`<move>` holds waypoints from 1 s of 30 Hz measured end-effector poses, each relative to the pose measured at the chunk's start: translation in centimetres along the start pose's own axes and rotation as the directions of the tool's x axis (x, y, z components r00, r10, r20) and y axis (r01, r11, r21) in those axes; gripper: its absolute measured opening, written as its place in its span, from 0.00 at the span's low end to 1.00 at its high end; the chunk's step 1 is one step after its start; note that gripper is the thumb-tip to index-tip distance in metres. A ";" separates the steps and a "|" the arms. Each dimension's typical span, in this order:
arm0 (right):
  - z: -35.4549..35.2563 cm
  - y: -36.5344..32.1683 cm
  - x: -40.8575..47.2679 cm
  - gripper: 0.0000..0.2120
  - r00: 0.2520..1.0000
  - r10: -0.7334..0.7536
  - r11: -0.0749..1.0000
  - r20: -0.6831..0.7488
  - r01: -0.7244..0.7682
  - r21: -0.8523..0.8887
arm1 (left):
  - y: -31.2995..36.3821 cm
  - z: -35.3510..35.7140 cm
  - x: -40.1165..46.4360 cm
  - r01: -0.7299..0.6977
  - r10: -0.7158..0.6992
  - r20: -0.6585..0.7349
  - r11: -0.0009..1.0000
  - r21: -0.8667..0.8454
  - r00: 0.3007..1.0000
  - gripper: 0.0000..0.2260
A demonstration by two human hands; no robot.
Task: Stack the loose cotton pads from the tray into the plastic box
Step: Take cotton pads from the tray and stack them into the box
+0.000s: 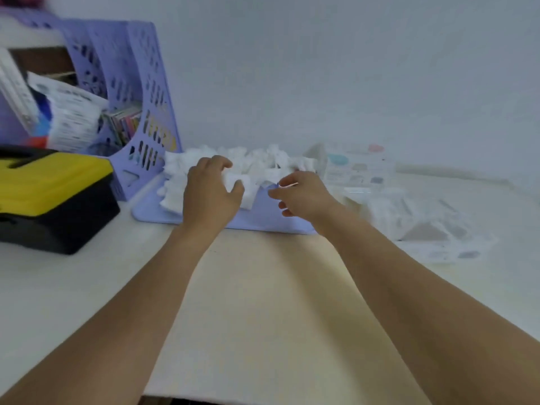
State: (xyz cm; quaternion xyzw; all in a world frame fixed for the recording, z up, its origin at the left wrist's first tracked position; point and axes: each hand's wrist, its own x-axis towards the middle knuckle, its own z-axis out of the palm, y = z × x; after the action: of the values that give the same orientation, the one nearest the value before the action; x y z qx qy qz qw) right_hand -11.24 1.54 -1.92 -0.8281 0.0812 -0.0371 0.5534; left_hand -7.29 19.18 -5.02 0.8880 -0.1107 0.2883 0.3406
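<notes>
At the centre of the frame, a small clump of pads is pinched between thumb and fingers of the left hand (211, 190). The right hand (298, 194) hovers just beside it, fingers loosely curled and nothing held. The loose cotton pads (257, 162) are heaped on the lilac tray (263, 220). The plastic box (356, 168), blurred, is seen right of the tray on the counter (248, 287). Pads would best be squared into a neat stack before being carried across.
</notes>
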 end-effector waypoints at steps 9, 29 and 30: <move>6.3 0.0 6.4 0.38 0.954 -0.191 0.834 0.233 0.283 -0.474 | -7.2 -0.4 1.5 0.229 -0.229 0.003 0.972 0.051 0.973 0.38; -2.1 1.2 0.4 0.14 0.938 -0.156 0.983 0.311 0.116 0.142 | 1.8 1.1 -1.5 0.346 -0.081 0.420 0.716 -0.606 0.904 0.09; -3.0 1.4 0.0 0.15 0.930 -0.149 0.984 0.335 0.107 0.140 | 2.3 1.8 -2.0 0.349 -0.033 0.471 0.717 -0.603 0.882 0.05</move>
State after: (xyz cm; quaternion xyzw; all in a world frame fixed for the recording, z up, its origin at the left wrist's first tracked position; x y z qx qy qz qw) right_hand -11.86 -1.68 -2.05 -0.7907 -0.0734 0.0672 0.6041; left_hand -8.98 16.25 -6.01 0.7516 -0.1841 -0.0110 0.6334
